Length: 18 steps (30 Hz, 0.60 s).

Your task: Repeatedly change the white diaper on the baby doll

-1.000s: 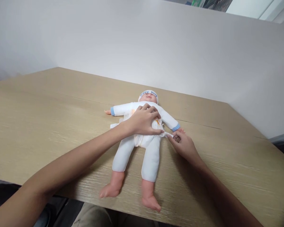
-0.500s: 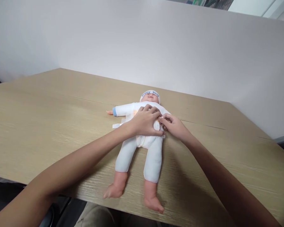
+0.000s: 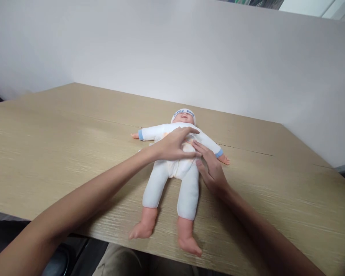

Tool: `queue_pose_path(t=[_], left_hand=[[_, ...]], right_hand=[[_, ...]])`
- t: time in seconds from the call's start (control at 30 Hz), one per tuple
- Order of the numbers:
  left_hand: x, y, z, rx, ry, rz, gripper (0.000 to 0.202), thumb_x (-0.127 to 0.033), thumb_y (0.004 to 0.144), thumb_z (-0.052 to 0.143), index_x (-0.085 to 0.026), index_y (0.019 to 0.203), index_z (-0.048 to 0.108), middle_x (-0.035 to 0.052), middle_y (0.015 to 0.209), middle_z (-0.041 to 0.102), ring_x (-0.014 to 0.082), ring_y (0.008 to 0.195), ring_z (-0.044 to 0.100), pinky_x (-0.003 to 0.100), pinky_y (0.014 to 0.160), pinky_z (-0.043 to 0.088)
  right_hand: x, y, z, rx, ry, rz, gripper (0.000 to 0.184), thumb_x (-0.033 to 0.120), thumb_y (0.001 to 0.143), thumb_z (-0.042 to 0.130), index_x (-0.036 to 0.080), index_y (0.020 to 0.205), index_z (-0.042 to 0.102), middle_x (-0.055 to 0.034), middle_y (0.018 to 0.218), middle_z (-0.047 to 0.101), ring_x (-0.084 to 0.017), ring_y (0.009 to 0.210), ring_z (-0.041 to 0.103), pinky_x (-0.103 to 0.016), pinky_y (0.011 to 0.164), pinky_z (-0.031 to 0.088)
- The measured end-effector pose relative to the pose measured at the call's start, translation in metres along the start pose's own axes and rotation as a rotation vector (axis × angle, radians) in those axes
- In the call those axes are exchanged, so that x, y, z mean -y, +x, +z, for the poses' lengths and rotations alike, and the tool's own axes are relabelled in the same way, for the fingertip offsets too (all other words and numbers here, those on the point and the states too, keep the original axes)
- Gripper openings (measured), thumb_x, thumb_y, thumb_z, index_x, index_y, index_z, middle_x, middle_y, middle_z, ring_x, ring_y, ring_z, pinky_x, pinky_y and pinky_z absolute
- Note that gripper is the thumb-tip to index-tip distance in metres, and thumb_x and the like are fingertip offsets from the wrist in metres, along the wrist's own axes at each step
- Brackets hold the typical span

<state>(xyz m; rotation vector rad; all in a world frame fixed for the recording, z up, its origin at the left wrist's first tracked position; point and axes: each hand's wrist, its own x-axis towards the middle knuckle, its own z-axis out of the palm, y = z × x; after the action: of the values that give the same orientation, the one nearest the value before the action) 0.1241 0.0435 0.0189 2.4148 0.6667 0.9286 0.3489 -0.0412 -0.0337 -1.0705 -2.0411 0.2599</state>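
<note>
leave the doll [image 3: 186, 188] face-up on the tabletop [image 3: 74, 153]; smooth the diaper [image 3: 178, 168] flat at its side with the right grip [image 3: 211, 166], open at the fingertips; farther up, brace its front lightly with the left grip [image 3: 175, 145], spread wide, best pressed evenly to avoid wrinkles.
</note>
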Motion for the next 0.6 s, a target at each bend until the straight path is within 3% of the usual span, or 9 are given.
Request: queue_pose_path(t=[0.1, 0.23, 0.37, 0.47, 0.6], left_hand=[[0.017, -0.020, -0.015, -0.111, -0.133, -0.018, 0.043, -0.044, 0.108, 0.063, -0.022, 0.145, 0.060, 0.0136, 0.153, 0.068, 0.0292, 0.142, 0.064, 0.046, 0.120, 0.051], [0.049, -0.063, -0.028, -0.199, -0.129, -0.155, 0.036, -0.045, 0.110, 0.058, -0.022, 0.138, 0.063, 0.0139, 0.146, 0.071, 0.0283, 0.138, 0.066, 0.047, 0.119, 0.054], [0.070, -0.097, -0.036, -0.201, -0.079, -0.249, 0.036, -0.042, 0.107, 0.059, -0.022, 0.137, 0.060, 0.0147, 0.144, 0.071, 0.0277, 0.127, 0.070, 0.049, 0.112, 0.056], [0.074, -0.108, -0.041, -0.186, 0.137, -0.322, 0.028, -0.043, 0.104, 0.061, -0.021, 0.123, 0.063, 0.0144, 0.129, 0.074, 0.0297, 0.114, 0.069, 0.051, 0.105, 0.055], [0.071, -0.113, -0.044, -0.069, 0.374, -0.440, 0.030, -0.052, 0.099, 0.065, -0.023, 0.098, 0.059, 0.0109, 0.100, 0.074, 0.0337, 0.100, 0.066, 0.051, 0.096, 0.050]], right_hand=[[-0.006, 0.000, 0.000, 0.012, 0.028, -0.004, 0.053, 0.041, 0.115, 0.046, 0.027, 0.167, 0.051, -0.0109, 0.174, 0.053, -0.030, 0.163, 0.046, -0.059, 0.136, 0.037], [-0.001, 0.005, -0.004, -0.018, -0.023, -0.014, 0.047, 0.039, 0.115, 0.047, 0.026, 0.159, 0.057, -0.0118, 0.167, 0.060, -0.031, 0.157, 0.053, -0.057, 0.131, 0.041], [0.016, 0.022, -0.005, -0.141, -0.164, -0.025, 0.031, 0.037, 0.112, 0.055, 0.025, 0.138, 0.068, -0.0118, 0.140, 0.076, -0.033, 0.135, 0.066, -0.054, 0.119, 0.047], [0.034, 0.045, 0.000, -0.209, -0.240, -0.018, 0.019, 0.036, 0.109, 0.060, 0.025, 0.120, 0.071, -0.0110, 0.119, 0.077, -0.031, 0.112, 0.070, -0.049, 0.106, 0.051], [0.056, 0.080, 0.012, -0.037, -0.193, -0.006, 0.017, 0.037, 0.107, 0.064, 0.025, 0.117, 0.071, -0.0071, 0.107, 0.072, -0.026, 0.097, 0.069, -0.041, 0.092, 0.051]])
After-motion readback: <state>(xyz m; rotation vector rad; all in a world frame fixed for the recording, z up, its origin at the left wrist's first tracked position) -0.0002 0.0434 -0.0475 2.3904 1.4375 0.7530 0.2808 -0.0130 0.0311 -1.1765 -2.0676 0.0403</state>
